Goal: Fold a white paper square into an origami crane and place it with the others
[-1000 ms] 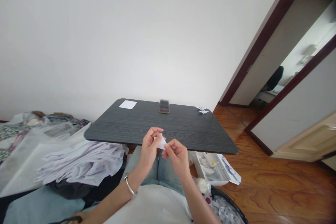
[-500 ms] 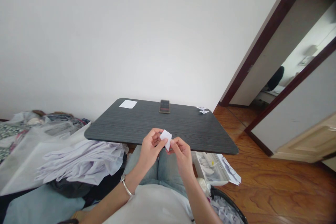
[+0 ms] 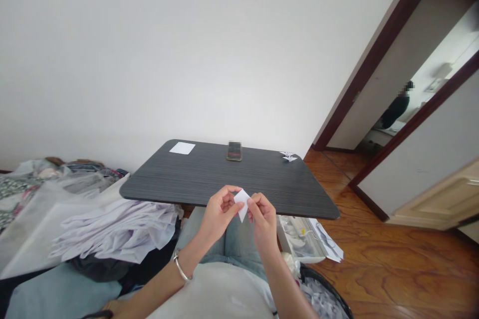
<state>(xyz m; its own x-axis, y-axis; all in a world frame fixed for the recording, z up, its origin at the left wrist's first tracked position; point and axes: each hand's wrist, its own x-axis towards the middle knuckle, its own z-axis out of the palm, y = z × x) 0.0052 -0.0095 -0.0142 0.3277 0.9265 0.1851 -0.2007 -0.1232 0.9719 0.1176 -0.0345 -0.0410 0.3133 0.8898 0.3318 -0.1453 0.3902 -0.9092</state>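
Note:
A small piece of folded white paper [image 3: 241, 200], pointed at its lower end, is held up over the near edge of the dark table [image 3: 202, 174]. My left hand [image 3: 220, 212] pinches its left side between thumb and fingers. On the right side, my right hand [image 3: 262, 214] grips the same paper with thumb and forefinger. Some of the fingertips are hidden behind it. At the table's far left lies a flat white sheet of paper [image 3: 182, 148]. Small folded paper shapes [image 3: 289, 158] sit at the far right corner.
A phone-like device [image 3: 234, 151] stands at the table's back edge by the wall. Piled white cloth [image 3: 119, 229] lies left of my legs. To the right are an open white box [image 3: 299, 241] and a dark-rimmed container of paper scraps [image 3: 325, 299]. Beyond the doorway is a person [image 3: 396, 109].
Both hands have shifted slightly right with the folded paper, which has turned a little and looks narrower. Through the doorway, the other person has come further into sight.

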